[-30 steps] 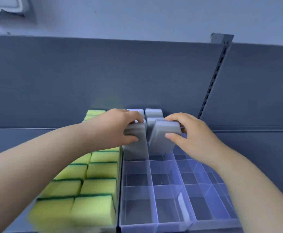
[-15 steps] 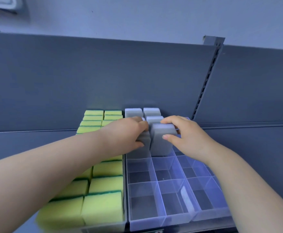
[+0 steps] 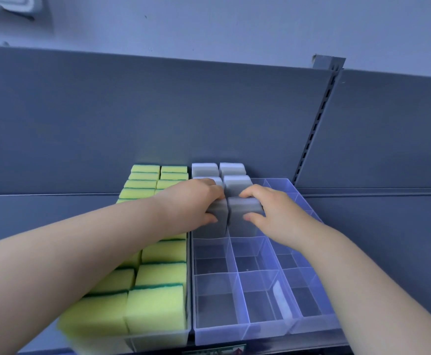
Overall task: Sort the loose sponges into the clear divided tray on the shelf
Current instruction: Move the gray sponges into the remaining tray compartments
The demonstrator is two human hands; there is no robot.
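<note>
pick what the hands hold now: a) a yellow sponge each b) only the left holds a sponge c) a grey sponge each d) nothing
c: the left hand grips the left grey sponge and the right hand the right grey sponge, in the tray

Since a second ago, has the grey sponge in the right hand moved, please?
Yes. The grey sponge, gripped by the right hand, has tipped from tilted to upright and sunk lower into the clear tray.
</note>
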